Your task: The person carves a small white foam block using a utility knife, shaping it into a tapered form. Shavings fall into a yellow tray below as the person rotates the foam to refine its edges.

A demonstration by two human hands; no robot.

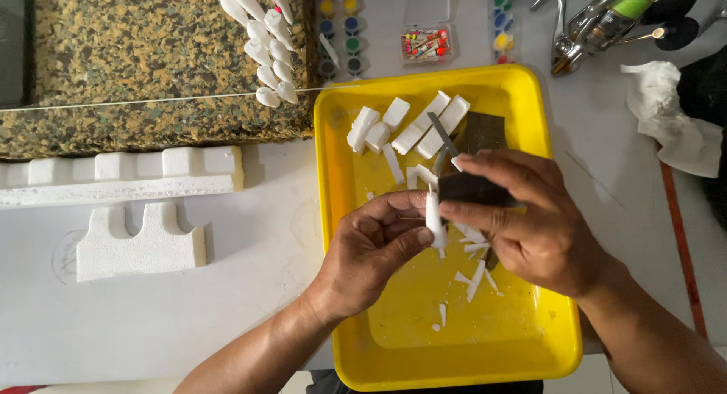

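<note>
The foam stick (433,220) sits over the yellow tray (522,341), pinched upright in your left hand (371,254) fingers. Your right hand (530,227) fingers grip a dark sanding block (473,188) against it; press hard and the thin foam could snap.

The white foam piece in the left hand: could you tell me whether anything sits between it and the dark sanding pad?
Nothing visible does. The left hand holds the foam piece upright, and the pad in the right hand appears to touch it directly.
</note>
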